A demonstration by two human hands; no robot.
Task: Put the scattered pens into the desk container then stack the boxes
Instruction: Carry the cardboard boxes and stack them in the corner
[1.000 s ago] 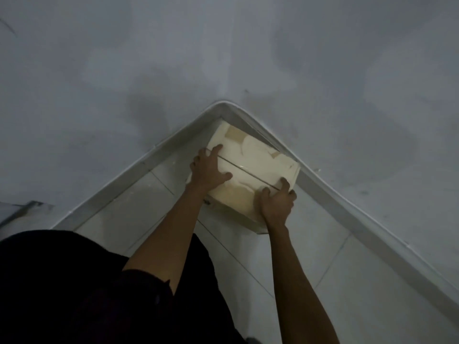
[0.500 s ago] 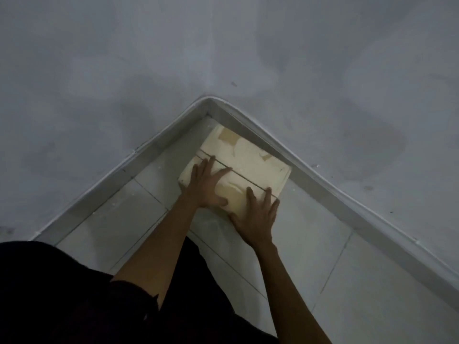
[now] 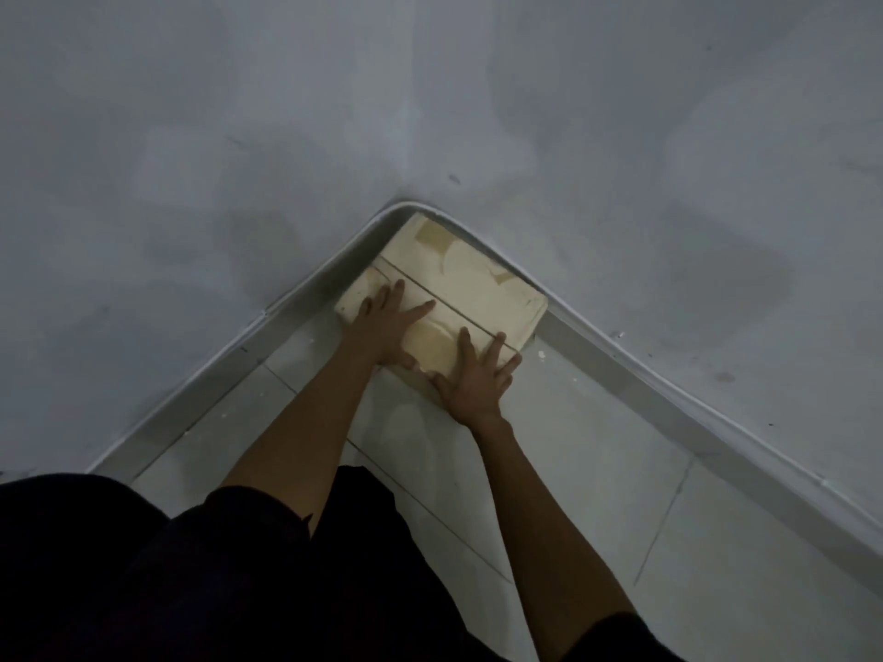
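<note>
A pale cardboard box (image 3: 473, 284) with taped flaps sits on the tiled floor, pushed into the corner where two grey walls meet. My left hand (image 3: 389, 322) lies flat on the box's top near its left edge, fingers spread. My right hand (image 3: 475, 379) rests flat on the box's near right edge, fingers apart. Neither hand curls around the box. No pens, desk container or second box are in view.
A grey skirting board (image 3: 669, 375) runs along both walls around the corner. Light floor tiles (image 3: 597, 461) stretch toward me and to the right. My dark clothing (image 3: 143, 566) fills the lower left.
The box went from being held at its sides to lying on the floor, and it has slid deeper into the corner. Both hands now press flat on its top.
</note>
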